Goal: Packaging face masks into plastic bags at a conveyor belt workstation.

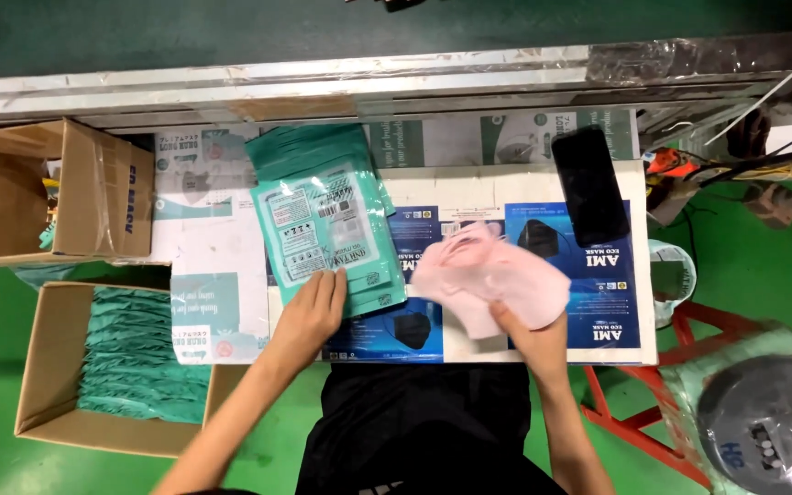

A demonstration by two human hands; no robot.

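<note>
My left hand lies flat on the near corner of a teal printed pouch, the top one of a fanned stack of the same pouches on the table. My right hand grips a small stack of pale pink face masks from below, thumb on top. The masks sit just right of the pouch, touching its edge.
A black phone lies at the table's back right. Left of me, an open cardboard box holds several teal pouches; another open box stands behind it. A conveyor edge runs across the back. A red stool and a grey round object are at the right.
</note>
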